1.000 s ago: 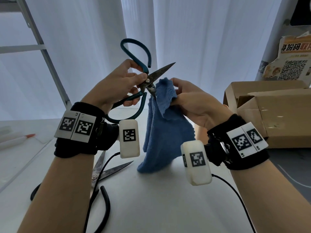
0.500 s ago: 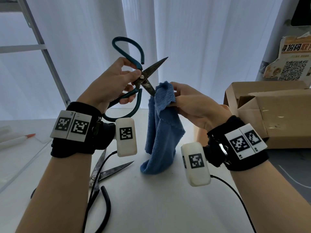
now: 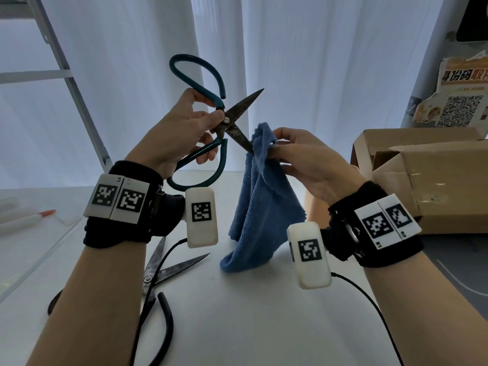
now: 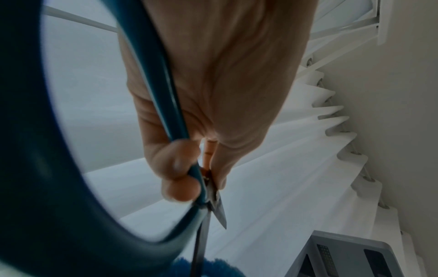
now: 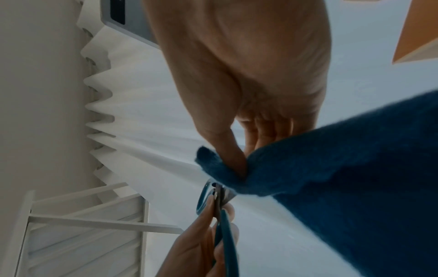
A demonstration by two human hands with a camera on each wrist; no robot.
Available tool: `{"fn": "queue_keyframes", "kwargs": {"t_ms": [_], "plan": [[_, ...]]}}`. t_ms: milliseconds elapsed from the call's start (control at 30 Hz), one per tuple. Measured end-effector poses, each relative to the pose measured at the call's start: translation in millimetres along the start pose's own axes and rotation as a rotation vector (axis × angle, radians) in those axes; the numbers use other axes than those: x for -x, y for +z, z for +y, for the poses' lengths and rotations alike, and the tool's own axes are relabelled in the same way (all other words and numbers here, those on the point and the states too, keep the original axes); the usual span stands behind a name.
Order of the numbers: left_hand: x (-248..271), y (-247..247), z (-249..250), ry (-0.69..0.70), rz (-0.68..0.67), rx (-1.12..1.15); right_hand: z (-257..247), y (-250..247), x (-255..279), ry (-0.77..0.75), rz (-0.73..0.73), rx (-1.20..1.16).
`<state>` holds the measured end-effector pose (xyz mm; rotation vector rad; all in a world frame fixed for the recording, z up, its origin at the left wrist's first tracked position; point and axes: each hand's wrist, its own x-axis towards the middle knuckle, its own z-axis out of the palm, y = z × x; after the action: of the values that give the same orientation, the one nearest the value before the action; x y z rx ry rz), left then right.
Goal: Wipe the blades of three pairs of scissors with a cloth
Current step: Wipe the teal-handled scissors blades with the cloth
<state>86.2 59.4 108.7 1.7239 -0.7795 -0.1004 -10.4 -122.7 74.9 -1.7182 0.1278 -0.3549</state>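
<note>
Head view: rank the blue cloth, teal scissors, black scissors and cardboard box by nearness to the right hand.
1. blue cloth, pinched in the right hand.
2. teal scissors, just left.
3. cardboard box, right, versus black scissors, lower left: too close to call.

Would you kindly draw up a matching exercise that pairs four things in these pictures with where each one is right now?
Things:
1. teal scissors
2. cloth
3. black scissors
4. cardboard box

Places:
A. lying on the white table, blades open
B. standing on the right, flaps open
C. gripped in the left hand, blades open
D. pinched at its top by the right hand, hanging down to the table

Pairs: 1-C, 2-D, 3-A, 4-B
</note>
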Motion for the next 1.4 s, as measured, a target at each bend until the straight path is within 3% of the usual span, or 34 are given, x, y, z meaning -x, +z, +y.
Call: {"fn": "queue_keyframes", "kwargs": {"t_ms": [433, 767, 933, 1400], "plan": [[3, 12, 6, 0.093, -0.203, -0.106, 2, 13, 0, -0.089, 0.088, -0.233], [-1, 8, 1, 0.107, -0.159, -0.156, 0, 4, -1, -0.024, 0.059, 0.058], [0, 12, 2, 0.138, -0.21, -0.178, -1, 4, 2, 0.011, 0.072, 0.091], [-1, 14, 1, 0.161, -0.226, -0.193, -2, 9, 5, 0.044, -0.032, -0.11]]}}
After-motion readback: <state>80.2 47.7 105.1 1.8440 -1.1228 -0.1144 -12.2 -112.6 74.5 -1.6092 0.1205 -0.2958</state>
